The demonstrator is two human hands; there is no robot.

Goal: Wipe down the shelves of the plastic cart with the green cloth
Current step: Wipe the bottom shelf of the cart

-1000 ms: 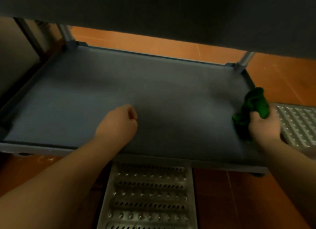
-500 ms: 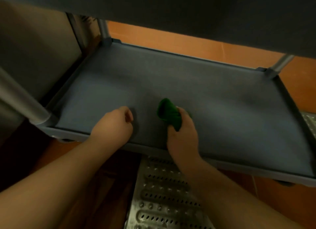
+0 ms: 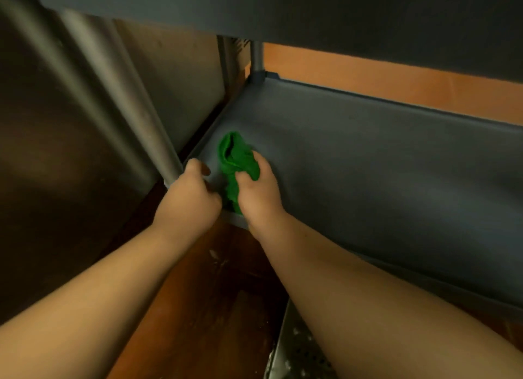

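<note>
Nearest, a perforated metal grate [image 3: 300, 353] on the orange floor [image 3: 215, 288]. Your left hand [image 3: 189, 197] sits at the shelf's [image 3: 368, 163] near-left corner beside the metal post [image 3: 158, 141], fingers curled, nothing visibly held. Your right hand [image 3: 259, 191] grips the bunched green cloth [image 3: 236, 159] against the grey shelf. Farther, corner post [image 3: 257, 58], upper shelf [image 3: 311, 7] overhead.

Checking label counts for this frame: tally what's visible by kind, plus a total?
Hands: 2, left hand and right hand
Cloths: 1, green cloth, in the right hand's grip
Shelves: 2, lower shelf and upper shelf
Posts: 2, near post and far post
Total: 7
</note>
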